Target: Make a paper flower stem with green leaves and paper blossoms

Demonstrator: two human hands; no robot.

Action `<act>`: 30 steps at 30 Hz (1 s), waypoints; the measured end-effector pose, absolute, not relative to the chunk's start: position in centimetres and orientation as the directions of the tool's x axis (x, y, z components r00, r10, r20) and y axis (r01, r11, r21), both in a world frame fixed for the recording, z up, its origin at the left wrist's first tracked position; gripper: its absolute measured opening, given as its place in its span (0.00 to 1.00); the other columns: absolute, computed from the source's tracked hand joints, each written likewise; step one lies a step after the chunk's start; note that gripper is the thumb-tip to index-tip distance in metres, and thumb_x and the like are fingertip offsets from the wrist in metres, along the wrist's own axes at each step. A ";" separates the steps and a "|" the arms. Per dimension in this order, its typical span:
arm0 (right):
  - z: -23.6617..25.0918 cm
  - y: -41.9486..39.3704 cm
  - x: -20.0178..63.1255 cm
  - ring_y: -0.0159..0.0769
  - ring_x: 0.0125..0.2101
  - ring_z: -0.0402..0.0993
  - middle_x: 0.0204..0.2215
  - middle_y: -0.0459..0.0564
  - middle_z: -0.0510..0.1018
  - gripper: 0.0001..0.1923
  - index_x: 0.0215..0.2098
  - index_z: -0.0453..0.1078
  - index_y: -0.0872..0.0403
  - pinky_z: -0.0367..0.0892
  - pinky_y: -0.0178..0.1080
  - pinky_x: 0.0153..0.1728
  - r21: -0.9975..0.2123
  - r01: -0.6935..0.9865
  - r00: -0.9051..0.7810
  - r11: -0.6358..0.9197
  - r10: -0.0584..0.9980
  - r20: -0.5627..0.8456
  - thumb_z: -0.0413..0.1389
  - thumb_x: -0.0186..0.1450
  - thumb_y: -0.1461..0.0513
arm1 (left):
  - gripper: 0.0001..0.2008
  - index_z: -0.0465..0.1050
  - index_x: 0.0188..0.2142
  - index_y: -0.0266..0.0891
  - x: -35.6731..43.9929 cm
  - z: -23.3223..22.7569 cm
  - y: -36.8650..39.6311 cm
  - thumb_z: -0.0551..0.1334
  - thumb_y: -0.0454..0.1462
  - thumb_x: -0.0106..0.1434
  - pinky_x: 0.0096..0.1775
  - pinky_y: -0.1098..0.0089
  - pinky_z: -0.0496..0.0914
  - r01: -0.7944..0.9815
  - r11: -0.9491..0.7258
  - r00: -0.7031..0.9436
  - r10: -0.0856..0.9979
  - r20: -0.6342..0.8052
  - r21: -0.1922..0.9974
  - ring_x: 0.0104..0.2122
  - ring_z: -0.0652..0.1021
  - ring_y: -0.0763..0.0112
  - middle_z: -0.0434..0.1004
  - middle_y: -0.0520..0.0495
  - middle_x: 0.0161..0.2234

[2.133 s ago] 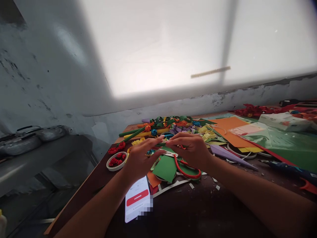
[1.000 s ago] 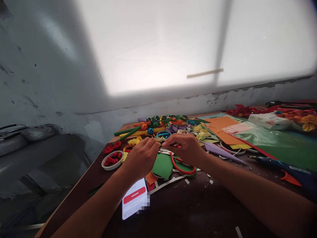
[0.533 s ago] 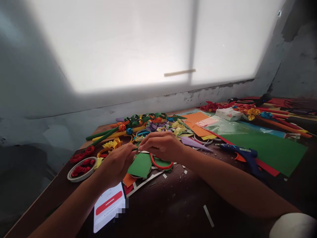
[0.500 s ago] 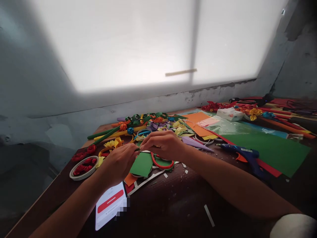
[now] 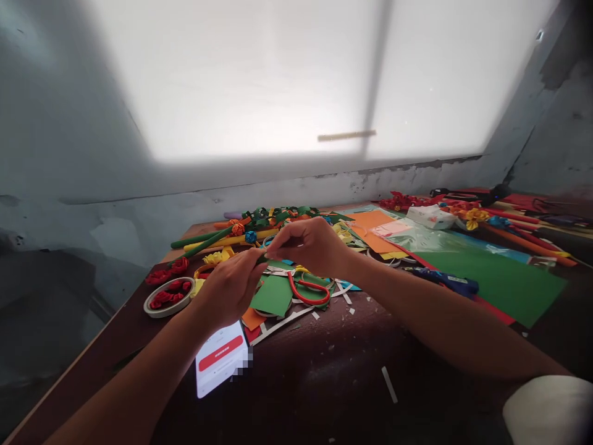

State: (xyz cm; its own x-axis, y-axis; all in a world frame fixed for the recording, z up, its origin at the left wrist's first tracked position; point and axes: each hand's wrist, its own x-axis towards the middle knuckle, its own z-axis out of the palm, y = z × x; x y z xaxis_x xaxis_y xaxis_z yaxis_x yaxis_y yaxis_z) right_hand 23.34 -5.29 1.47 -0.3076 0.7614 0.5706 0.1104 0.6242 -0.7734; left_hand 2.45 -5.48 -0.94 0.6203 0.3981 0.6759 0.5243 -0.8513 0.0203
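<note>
My left hand (image 5: 234, 285) is closed in a pinch on a small dark green paper piece (image 5: 262, 259), most of it hidden by the fingers. Meeting it from the right, my right hand (image 5: 314, 247) has thumb and fingertips pinched together at the end of that same piece. Just below the hands lie red-handled scissors (image 5: 309, 299) over a sheet of green paper (image 5: 273, 295). Under my left wrist a lit phone (image 5: 221, 358) rests on the dark table.
Left of the hands, a white tape roll (image 5: 167, 296) encircles red paper flowers. Rolled paper tubes (image 5: 204, 238) and colourful scraps crowd the back. At right are a blue glue gun (image 5: 445, 281), a large green sheet (image 5: 500, 281) and a tissue pack (image 5: 430, 216).
The view has shifted slightly. My right hand has lifted a little and opened a gap between thumb and palm, uncovering more of the scissors. Both hands stay together at the green piece.
</note>
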 end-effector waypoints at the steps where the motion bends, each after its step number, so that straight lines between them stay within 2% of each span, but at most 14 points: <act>1: 2.0 -5.5 23.3 0.31 0.27 0.77 0.24 0.45 0.82 0.02 0.28 0.80 0.55 0.71 0.33 0.29 -0.768 0.120 -0.315 0.629 0.757 0.572 0.67 0.56 0.64 | 0.09 0.62 0.34 0.42 2.5 -0.8 -5.6 0.49 0.35 0.74 0.26 0.71 0.60 0.528 -0.847 0.592 0.419 0.688 0.061 0.21 0.67 0.72 0.66 0.54 0.24; 7: 4.2 -4.9 22.9 0.31 0.26 0.78 0.23 0.44 0.81 0.02 0.26 0.79 0.56 0.74 0.34 0.29 -0.838 0.031 -0.457 0.544 0.754 0.472 0.66 0.54 0.67 | 0.11 0.62 0.31 0.42 2.3 -0.5 -5.4 0.50 0.37 0.72 0.26 0.70 0.60 0.559 -0.808 0.504 0.507 0.699 0.184 0.20 0.66 0.73 0.65 0.55 0.21; 11: 5.1 -4.1 22.1 0.31 0.27 0.78 0.24 0.44 0.82 0.02 0.27 0.79 0.56 0.73 0.33 0.29 -0.783 0.120 -0.423 0.610 0.745 0.515 0.66 0.55 0.67 | 0.14 0.61 0.30 0.42 1.7 -0.6 -4.9 0.48 0.39 0.73 0.28 0.71 0.62 0.581 -0.770 0.414 0.558 0.719 0.264 0.22 0.67 0.72 0.65 0.54 0.22; 14: 5.8 -2.7 21.5 0.32 0.27 0.79 0.25 0.46 0.82 0.03 0.30 0.78 0.57 0.74 0.34 0.29 -0.739 0.139 -0.506 0.659 0.688 0.520 0.66 0.58 0.64 | 0.14 0.60 0.29 0.42 1.2 -0.4 -4.7 0.49 0.40 0.73 0.27 0.71 0.61 0.586 -0.752 0.377 0.582 0.720 0.302 0.21 0.65 0.73 0.64 0.55 0.22; 16: 5.7 -1.1 21.6 0.32 0.30 0.81 0.33 0.49 0.84 0.10 0.41 0.78 0.57 0.75 0.33 0.31 -0.663 0.255 -0.532 0.704 0.674 0.512 0.63 0.63 0.60 | 0.14 0.59 0.29 0.42 0.8 -0.1 -4.4 0.49 0.39 0.73 0.28 0.70 0.60 0.594 -0.728 0.333 0.610 0.719 0.342 0.21 0.66 0.72 0.64 0.55 0.22; 18: 4.7 0.8 21.9 0.30 0.34 0.81 0.41 0.50 0.84 0.17 0.55 0.73 0.56 0.74 0.32 0.34 -0.465 0.557 -0.482 0.689 0.723 0.495 0.52 0.73 0.57 | 0.14 0.61 0.29 0.42 0.4 0.1 -4.0 0.49 0.40 0.73 0.29 0.70 0.61 0.597 -0.685 0.240 0.650 0.721 0.418 0.23 0.68 0.72 0.66 0.53 0.23; 19: 3.9 1.7 22.1 0.33 0.36 0.81 0.40 0.53 0.84 0.17 0.53 0.74 0.59 0.74 0.33 0.34 -0.414 0.640 -0.459 0.648 0.754 0.470 0.51 0.74 0.57 | 0.15 0.62 0.30 0.42 0.2 0.1 -3.7 0.49 0.41 0.73 0.29 0.70 0.61 0.589 -0.665 0.190 0.667 0.720 0.460 0.24 0.68 0.71 0.66 0.53 0.24; 22: 0.7 3.8 22.4 0.37 0.36 0.80 0.33 0.52 0.83 0.09 0.37 0.78 0.59 0.74 0.37 0.39 -0.273 0.763 -0.491 0.586 0.800 0.345 0.60 0.69 0.60 | 0.15 0.65 0.31 0.41 -0.3 -0.1 -2.8 0.50 0.44 0.73 0.29 0.70 0.60 0.494 -0.633 0.108 0.724 0.681 0.595 0.23 0.66 0.71 0.64 0.53 0.23; 26: -3.0 4.5 22.0 0.39 0.44 0.78 0.45 0.52 0.79 0.12 0.46 0.74 0.56 0.74 0.48 0.47 -0.065 0.818 -0.546 0.571 0.807 0.226 0.59 0.71 0.56 | 0.18 0.63 0.29 0.41 -0.2 -0.8 -1.9 0.52 0.48 0.71 0.27 0.71 0.62 0.375 -0.600 0.139 0.790 0.596 0.707 0.23 0.66 0.72 0.64 0.53 0.24; 30: -3.6 4.0 21.4 0.45 0.52 0.74 0.44 0.55 0.81 0.09 0.43 0.76 0.58 0.64 0.53 0.58 0.039 0.805 -0.583 0.592 0.775 0.244 0.57 0.71 0.60 | 0.19 0.63 0.28 0.41 0.2 -1.1 -1.7 0.53 0.50 0.70 0.24 0.72 0.62 0.308 -0.564 0.191 0.826 0.530 0.767 0.21 0.65 0.74 0.63 0.54 0.22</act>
State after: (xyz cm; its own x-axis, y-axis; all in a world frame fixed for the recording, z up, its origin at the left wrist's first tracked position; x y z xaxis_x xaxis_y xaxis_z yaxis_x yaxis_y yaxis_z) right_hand 21.44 3.98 -3.55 -0.5825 0.7754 0.2437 0.8047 0.5924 0.0387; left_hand 0.21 -1.73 -1.13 0.1914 0.8258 0.5304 0.3077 -0.5637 0.7666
